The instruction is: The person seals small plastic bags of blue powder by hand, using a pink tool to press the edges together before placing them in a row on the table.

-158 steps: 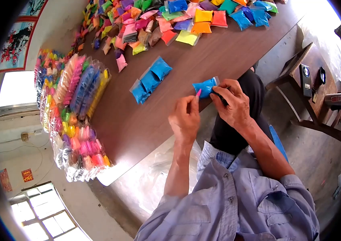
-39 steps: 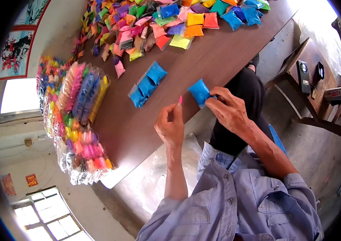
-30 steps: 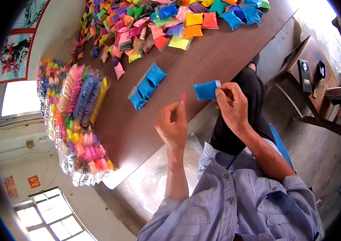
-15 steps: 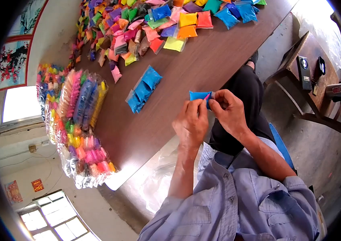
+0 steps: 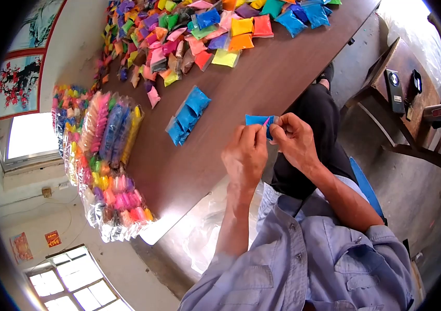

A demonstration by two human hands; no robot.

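A small blue packet (image 5: pixel 253 119) is at the table's near edge, between my two hands. My right hand (image 5: pixel 297 141) pinches its right end between thumb and fingers. My left hand (image 5: pixel 244 155) is closed, its fingertips at a thin pink piece (image 5: pixel 267 122) that lies against the packet's front. What the pink piece is, I cannot make out. Part of the packet is hidden behind my fingers. Farther left on the table lies a joined strip of blue packets (image 5: pixel 188 115) in clear film.
Loose packets in many colours (image 5: pixel 179 44) are heaped across the far side of the brown table (image 5: pixel 231 85). Clear bags of coloured packets (image 5: pixel 111 129) stand along its left end. To the right, a wooden stool (image 5: pixel 412 78) carries a dark phone-like device (image 5: pixel 394 92).
The view has shifted slightly. My fingers have moved a little around the blue packet, and more of the pink piece shows. The blue strip stays on the table.
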